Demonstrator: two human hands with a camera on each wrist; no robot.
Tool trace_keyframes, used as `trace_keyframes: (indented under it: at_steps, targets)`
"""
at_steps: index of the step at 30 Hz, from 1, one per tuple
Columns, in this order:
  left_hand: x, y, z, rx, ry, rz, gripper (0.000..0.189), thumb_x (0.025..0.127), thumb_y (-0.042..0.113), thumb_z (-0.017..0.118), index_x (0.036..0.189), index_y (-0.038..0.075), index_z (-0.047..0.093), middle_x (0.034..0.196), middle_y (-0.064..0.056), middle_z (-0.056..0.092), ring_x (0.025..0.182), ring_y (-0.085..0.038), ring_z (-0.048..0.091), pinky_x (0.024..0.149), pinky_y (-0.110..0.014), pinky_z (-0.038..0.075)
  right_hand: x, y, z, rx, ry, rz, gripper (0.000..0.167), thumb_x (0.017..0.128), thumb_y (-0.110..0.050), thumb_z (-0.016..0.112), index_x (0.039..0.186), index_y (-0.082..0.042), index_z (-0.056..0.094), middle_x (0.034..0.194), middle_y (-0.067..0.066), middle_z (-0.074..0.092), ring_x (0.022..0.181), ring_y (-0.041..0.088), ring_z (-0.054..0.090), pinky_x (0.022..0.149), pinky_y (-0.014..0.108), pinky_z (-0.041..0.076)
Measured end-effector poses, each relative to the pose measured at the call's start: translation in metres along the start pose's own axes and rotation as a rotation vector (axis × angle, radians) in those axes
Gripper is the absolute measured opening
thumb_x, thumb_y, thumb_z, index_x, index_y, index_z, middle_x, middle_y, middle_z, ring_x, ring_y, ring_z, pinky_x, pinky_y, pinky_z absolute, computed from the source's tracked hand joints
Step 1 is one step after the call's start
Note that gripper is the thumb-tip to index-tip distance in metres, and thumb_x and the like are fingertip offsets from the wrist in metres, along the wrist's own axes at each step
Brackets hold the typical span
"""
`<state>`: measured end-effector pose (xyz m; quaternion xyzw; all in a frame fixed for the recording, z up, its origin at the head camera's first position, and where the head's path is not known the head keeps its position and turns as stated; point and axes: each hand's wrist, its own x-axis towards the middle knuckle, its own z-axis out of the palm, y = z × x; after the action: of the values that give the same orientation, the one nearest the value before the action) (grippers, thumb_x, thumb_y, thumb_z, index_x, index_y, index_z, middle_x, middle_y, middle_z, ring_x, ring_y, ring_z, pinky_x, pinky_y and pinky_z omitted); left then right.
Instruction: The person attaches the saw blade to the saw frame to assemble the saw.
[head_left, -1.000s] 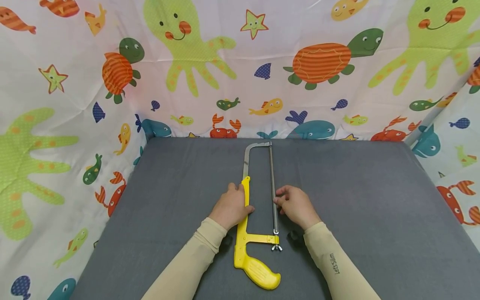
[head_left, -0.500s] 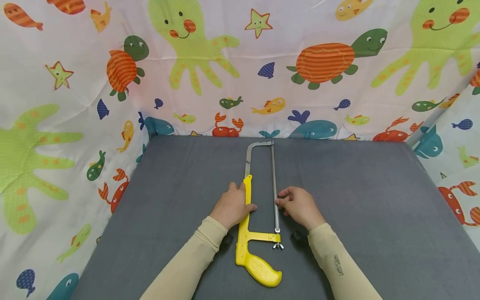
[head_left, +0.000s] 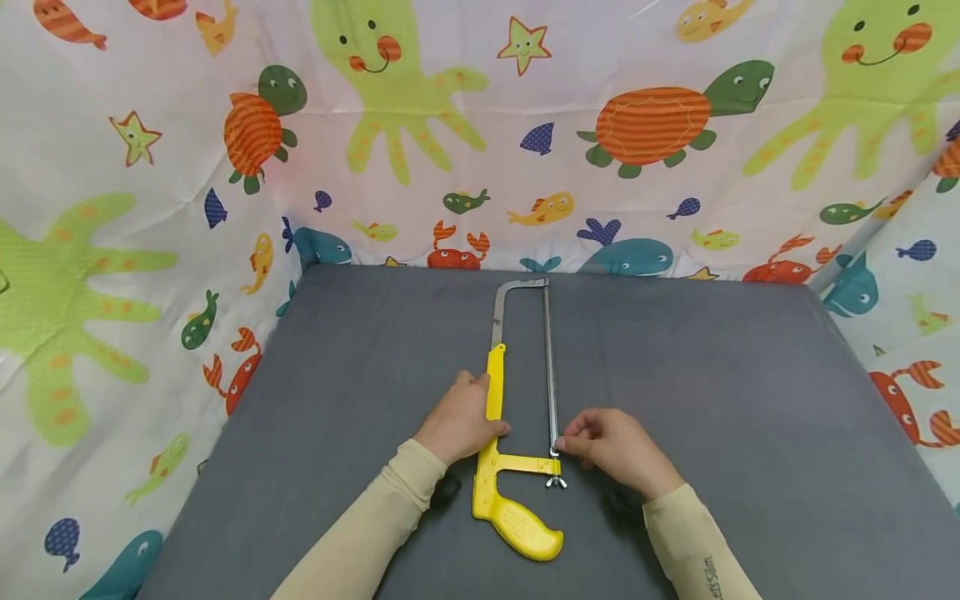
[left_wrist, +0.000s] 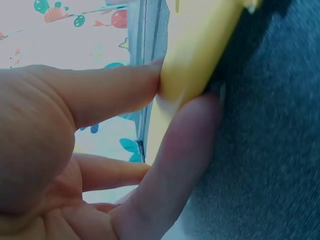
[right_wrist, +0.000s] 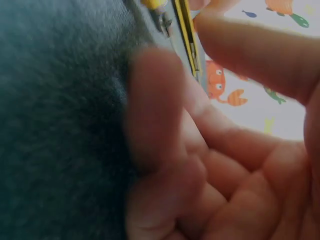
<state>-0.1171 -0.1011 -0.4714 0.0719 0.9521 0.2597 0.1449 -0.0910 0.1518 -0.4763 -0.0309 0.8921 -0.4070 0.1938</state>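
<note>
A hacksaw with a yellow handle and grey metal front frame lies on the table, its handle toward the person. My left hand pinches the yellow frame bar; in the left wrist view thumb and finger sit on either side of the yellow bar. At the lower end of the blade, just above the wing nut, are the fingertips of my right hand. The right wrist view shows the right thumb and forefinger apart, the other fingers curled.
A dark grey cloth covers the table. Behind it and along both sides hangs a white curtain printed with sea animals.
My right hand has slid down along the blade toward the wing nut end. The left hand keeps its hold on the frame, and the hacksaw stays in place.
</note>
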Motion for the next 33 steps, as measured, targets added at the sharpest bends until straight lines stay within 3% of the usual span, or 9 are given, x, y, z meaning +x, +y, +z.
trace_keyframes:
  at_steps: [6,12,28,33]
  targets:
    - [0.001,-0.004,0.004,-0.026,0.013,-0.012,0.091,0.092,0.029,0.088,0.164,-0.003,0.041,0.144,-0.025,0.054,0.09,-0.019,0.062,0.082,-0.032,0.059,-0.009,0.007,0.003,0.061,-0.154,-0.086,0.017,0.088,-0.021,0.089,0.09,-0.011,0.076,0.075,-0.001,0.071,0.065,0.019,0.066,0.062,0.035,0.058]
    - [0.002,-0.003,0.002,-0.038,0.013,-0.002,0.091,0.092,0.029,0.088,0.163,-0.004,0.041,0.141,-0.026,0.055,0.086,-0.019,0.06,0.079,-0.03,0.058,-0.01,0.01,-0.001,0.074,-0.226,-0.133,0.015,0.087,-0.013,0.089,0.092,-0.008,0.075,0.076,0.001,0.07,0.068,0.02,0.065,0.062,0.033,0.058]
    - [0.003,-0.001,-0.002,-0.038,-0.003,-0.011,0.094,0.093,0.03,0.087,0.165,-0.003,0.038,0.147,-0.028,0.051,0.089,-0.02,0.061,0.082,-0.031,0.059,-0.012,0.001,0.001,-0.039,-0.156,-0.146,0.02,0.08,-0.015,0.095,0.083,-0.014,0.075,0.068,-0.004,0.067,0.063,0.013,0.06,0.057,0.026,0.049]
    - [0.004,0.001,0.0,-0.022,0.005,-0.011,0.093,0.093,0.031,0.088,0.165,-0.002,0.039,0.146,-0.028,0.053,0.089,-0.02,0.062,0.084,-0.033,0.06,-0.015,0.0,0.001,-0.075,-0.146,-0.115,0.027,0.077,-0.028,0.098,0.081,-0.017,0.074,0.067,-0.005,0.065,0.064,0.013,0.057,0.058,0.026,0.044]
